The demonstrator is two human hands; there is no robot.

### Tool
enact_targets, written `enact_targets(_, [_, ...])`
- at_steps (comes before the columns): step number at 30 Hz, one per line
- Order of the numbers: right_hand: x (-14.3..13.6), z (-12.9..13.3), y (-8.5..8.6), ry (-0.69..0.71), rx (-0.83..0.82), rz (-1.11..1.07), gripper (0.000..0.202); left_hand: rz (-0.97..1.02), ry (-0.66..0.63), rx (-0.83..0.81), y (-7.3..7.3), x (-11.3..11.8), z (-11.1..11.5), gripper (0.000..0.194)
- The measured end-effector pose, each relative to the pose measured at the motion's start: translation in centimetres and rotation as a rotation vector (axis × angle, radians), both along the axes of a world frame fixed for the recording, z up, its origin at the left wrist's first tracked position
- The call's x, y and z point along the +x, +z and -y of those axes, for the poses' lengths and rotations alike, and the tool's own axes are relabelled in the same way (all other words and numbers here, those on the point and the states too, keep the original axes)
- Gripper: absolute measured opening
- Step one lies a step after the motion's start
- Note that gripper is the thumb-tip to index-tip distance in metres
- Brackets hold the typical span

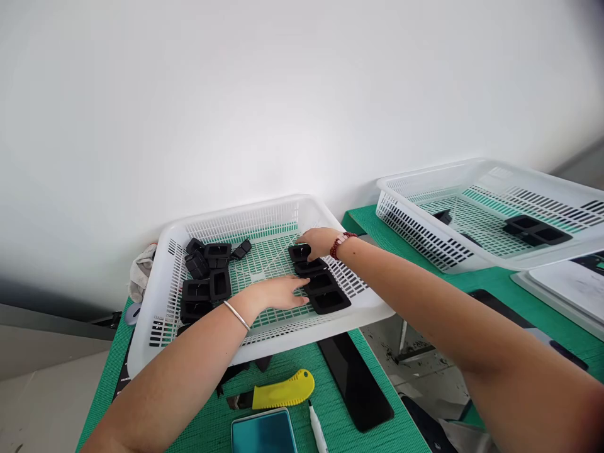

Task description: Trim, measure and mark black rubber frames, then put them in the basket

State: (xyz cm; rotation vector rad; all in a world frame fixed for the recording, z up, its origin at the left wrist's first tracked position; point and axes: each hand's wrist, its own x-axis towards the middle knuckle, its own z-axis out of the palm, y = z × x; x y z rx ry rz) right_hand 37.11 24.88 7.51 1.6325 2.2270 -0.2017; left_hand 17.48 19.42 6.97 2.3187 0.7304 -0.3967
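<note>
Two hands work inside one white basket (160,302) on the green table (377,415). Nearest lie a yellow cutter (283,391), a teal phone (263,433) and a white pen (317,431). Left hand (276,292) lies flat, fingers open, touching the row of black frames (321,286) at the basket's right. Right hand (321,242), just beyond, closes on the far frame (300,251). Judged: lining up frames; next calls for seating that piece square. Loose frames (207,277) sit left. Second basket (472,189) far right.

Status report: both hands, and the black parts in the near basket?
Left hand flat beside black parts row. Right hand on rear part, grip unclear. White basket holds another cluster.
</note>
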Motion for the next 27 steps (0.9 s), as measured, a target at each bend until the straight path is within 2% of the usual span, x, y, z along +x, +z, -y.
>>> enact_targets(3, [0.0,0.6,0.0,0.004,-0.025,-0.02,0.077,-0.018,0.002,-0.004,0.4,0.0,0.1,0.064])
enact_targets(11, [0.1,1.5,-0.4,0.013,-0.006,-0.072,0.071,-0.016,-0.025,0.008,0.0,0.1,-0.1,0.058])
enact_targets(17, [0.1,1.7,-0.3,0.01,-0.034,-0.106,0.074,0.028,0.094,0.099,0.3,0.0,0.3,0.056])
enact_targets(23, [-0.1,1.7,-0.3,0.018,-0.04,-0.024,0.069,-0.073,-0.082,0.032,0.6,0.1,0.4,0.059])
enact_targets(27, [-0.3,1.8,-0.3,0.011,-0.065,0.002,0.062,-0.047,-0.115,0.022,0.0,0.2,0.3,0.057])
